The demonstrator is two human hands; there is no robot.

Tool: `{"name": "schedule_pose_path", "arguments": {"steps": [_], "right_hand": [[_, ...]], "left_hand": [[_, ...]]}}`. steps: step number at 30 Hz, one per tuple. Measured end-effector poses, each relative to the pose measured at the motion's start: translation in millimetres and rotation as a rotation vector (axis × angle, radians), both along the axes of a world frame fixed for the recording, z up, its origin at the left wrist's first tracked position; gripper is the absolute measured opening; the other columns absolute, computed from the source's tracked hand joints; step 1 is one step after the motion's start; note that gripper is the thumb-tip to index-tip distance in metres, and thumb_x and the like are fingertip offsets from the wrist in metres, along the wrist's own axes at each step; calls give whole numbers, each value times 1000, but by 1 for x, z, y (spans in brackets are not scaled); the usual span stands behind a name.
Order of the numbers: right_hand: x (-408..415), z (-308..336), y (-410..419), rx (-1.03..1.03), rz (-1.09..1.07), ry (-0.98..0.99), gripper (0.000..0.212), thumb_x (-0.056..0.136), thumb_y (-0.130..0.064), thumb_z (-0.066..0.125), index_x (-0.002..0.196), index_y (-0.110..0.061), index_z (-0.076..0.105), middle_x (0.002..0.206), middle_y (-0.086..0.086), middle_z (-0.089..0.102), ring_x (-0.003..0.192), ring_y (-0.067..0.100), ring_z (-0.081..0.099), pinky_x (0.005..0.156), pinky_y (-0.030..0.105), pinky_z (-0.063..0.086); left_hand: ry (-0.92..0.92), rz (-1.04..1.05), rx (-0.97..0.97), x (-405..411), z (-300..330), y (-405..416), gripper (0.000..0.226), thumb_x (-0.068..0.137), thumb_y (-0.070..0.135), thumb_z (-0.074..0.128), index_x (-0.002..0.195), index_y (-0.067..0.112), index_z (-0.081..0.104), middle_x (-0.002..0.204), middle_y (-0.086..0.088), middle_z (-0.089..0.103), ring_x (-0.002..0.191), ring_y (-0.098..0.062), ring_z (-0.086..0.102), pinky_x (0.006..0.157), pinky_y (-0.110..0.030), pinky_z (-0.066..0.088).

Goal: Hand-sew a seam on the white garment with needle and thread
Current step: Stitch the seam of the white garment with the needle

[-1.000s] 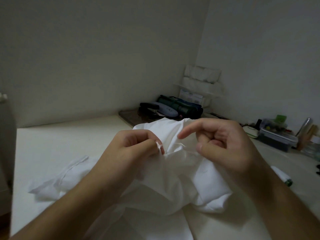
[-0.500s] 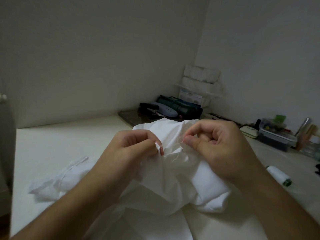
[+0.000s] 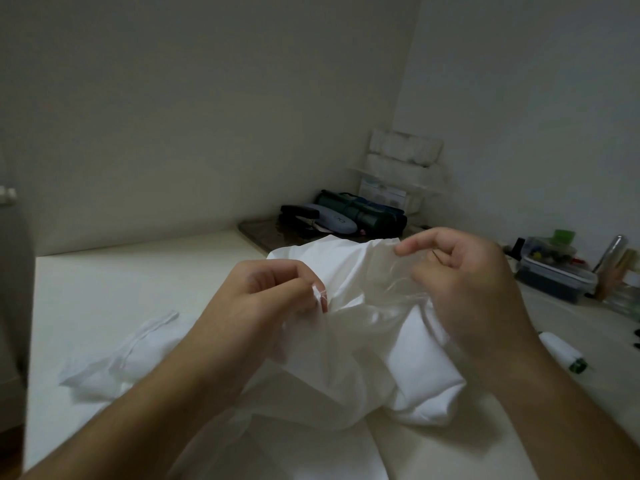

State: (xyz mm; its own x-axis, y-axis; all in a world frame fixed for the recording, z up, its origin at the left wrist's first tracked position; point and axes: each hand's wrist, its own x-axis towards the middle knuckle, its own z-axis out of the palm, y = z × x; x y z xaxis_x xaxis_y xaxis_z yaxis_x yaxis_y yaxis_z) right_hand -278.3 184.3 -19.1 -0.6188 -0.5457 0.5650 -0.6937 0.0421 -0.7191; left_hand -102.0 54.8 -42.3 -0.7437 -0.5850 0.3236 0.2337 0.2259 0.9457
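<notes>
Just then, my right hand had lifted off the garment on the table, pinching the needle; my left hand pinched the seam, so a stitch was pulling through.

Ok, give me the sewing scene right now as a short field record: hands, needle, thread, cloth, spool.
left hand: pinches a fold of the garment
right hand: raised over the cloth, fingers curled round the needle
thread: faint strands run from the cloth up to the right hand
garment: bunched on the table, held up between both hands
spool: lies on the table, right of the right wrist
seam progress: cannot tell
</notes>
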Motion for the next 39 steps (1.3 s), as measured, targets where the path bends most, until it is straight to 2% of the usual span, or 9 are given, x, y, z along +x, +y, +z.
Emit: {"name": "schedule_pose_path", "arguments": {"steps": [2, 5, 8, 11, 14, 23, 30, 35, 39], "right_hand": [[3, 3, 4, -75, 148, -47, 32, 89, 3, 54, 92, -20, 76, 48, -1, 33, 44, 13, 29, 42, 19, 29], [9, 5, 8, -132, 311, 22, 33, 84, -2, 50, 94, -16, 77, 52, 2, 32, 49, 16, 28, 47, 22, 26], [11, 2, 7, -16, 408, 101, 26, 86, -4, 58, 90, -18, 79, 54, 9, 34, 50, 24, 31, 49, 28, 28], [9, -2, 4, 117, 435, 137, 12, 88, -15, 70, 89, -23, 79, 55, 2, 32, 49, 11, 31, 51, 21, 32], [8, -6, 0, 198, 399, 173, 9, 90, -20, 81, 85, -27, 79, 54, -11, 33, 48, 7, 33, 52, 21, 35], [5, -4, -2, 88, 219, 83, 20, 93, -8, 76, 74, -15, 73, 49, -7, 36, 43, 5, 32, 47, 13, 35], [6, -3, -2, 4, 193, 83, 22, 94, -5, 74, 74, -13, 70, 48, -9, 36, 44, 5, 33, 49, 15, 37], [6, -3, -3, -56, 138, 43, 22, 96, -7, 72, 75, -13, 71, 46, -8, 42, 44, 7, 38, 49, 15, 39], [6, -2, -4, -66, 85, 19, 22, 97, -9, 72, 75, -15, 71, 46, -7, 42, 44, 9, 40, 50, 16, 43]], "left_hand": [[-1, -3, 7, -1, 1, 1, 15, 70, 20, 58, 63, 13, 70, 59, -5, 58, 54, -17, 54, 45, -25, 37], [-7, -6, -2, 0, 1, 2, 15, 69, 19, 57, 62, 15, 69, 58, -2, 57, 51, -14, 53, 41, -22, 35], [-5, -4, -7, 1, 1, 2, 15, 69, 19, 57, 64, 13, 70, 58, -2, 57, 51, -14, 52, 42, -21, 35], [4, 2, -13, 1, 0, 0, 16, 70, 20, 58, 66, 12, 71, 61, -3, 58, 57, -16, 53, 46, -25, 37], [14, -6, -15, 0, 0, 0, 16, 71, 20, 59, 65, 14, 72, 61, -3, 59, 57, -14, 53, 47, -25, 37], [-1, -21, 13, 1, 1, 1, 15, 69, 19, 59, 64, 14, 71, 60, -4, 59, 53, -14, 54, 43, -21, 36], [3, -18, 35, 0, -1, 0, 15, 70, 19, 60, 65, 16, 74, 65, -2, 67, 55, -12, 57, 43, -22, 37], [2, 42, 17, -2, -3, -1, 15, 72, 22, 64, 70, 17, 77, 75, -8, 76, 59, -13, 57, 43, -21, 37], [0, 91, -8, -3, -5, -3, 16, 73, 24, 65, 71, 16, 79, 72, -6, 74, 60, -15, 58, 47, -24, 39]]}}
